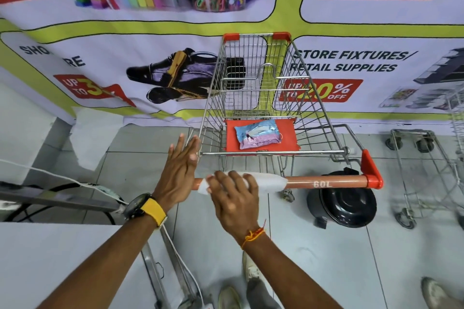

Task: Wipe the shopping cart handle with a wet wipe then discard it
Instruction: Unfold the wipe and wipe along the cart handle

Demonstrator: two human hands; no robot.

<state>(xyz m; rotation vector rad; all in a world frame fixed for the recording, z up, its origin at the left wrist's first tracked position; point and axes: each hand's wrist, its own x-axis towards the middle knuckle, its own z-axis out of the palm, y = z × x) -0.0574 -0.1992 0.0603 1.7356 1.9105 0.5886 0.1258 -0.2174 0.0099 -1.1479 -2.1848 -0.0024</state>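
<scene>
A wire shopping cart (pixel 258 98) stands in front of me, with an orange handle (pixel 326 181) marked 60L running across the view. A white wet wipe (pixel 266 181) is draped around the handle's left half. My right hand (pixel 232 199) lies on the wipe, fingers curled over the handle. My left hand (pixel 179 170) is flat with fingers straight, resting at the handle's left end beside the cart's corner and holding nothing. A pack of wipes (pixel 257 134) in blue and pink lies on the cart's red child seat (pixel 288 130).
A black round bin (pixel 346 204) sits on the tiled floor under the right part of the handle. Another wire cart (pixel 426 173) stands at the right. A metal frame and a white cable (pixel 163 258) are at the lower left. A sale banner covers the wall.
</scene>
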